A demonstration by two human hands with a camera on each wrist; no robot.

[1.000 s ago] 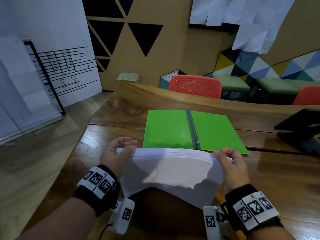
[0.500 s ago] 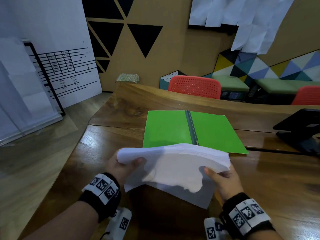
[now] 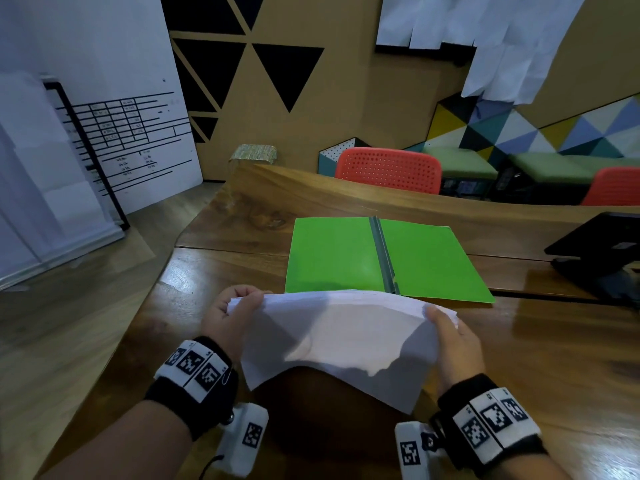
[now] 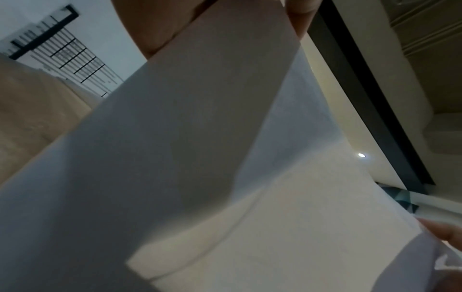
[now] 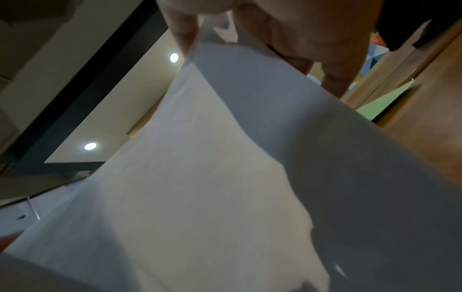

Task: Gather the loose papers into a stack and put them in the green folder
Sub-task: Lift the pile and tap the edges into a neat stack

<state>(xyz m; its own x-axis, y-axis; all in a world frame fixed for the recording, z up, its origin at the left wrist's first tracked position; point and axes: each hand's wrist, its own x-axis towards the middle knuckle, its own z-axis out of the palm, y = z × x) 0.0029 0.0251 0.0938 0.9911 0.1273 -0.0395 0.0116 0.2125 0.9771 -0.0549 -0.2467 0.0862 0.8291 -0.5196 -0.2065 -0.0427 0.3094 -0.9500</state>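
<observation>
A stack of white papers (image 3: 339, 337) hangs between both hands just above the near part of the wooden table (image 3: 554, 344), bowed upward in the middle. My left hand (image 3: 232, 313) grips its left edge and my right hand (image 3: 450, 337) grips its right edge. The green folder (image 3: 426, 261) lies open and flat on the table just beyond the papers, with a grey spine down its centre. In the left wrist view the papers (image 4: 200, 177) fill the picture under my fingers. The right wrist view shows the papers (image 5: 225, 168) pinched by my fingers (image 5: 185, 33).
A black stand (image 3: 602, 251) sits on the table at the right, beyond the folder's right corner. Two red chairs (image 3: 388, 169) stand behind the table's far edge. A whiteboard (image 3: 104, 109) leans at the left over the wooden floor.
The stack was lifted half a second ago with thumbs under its front edge; now it sits lower, its top edge level with the folder's near edge, both hands still gripping its sides.
</observation>
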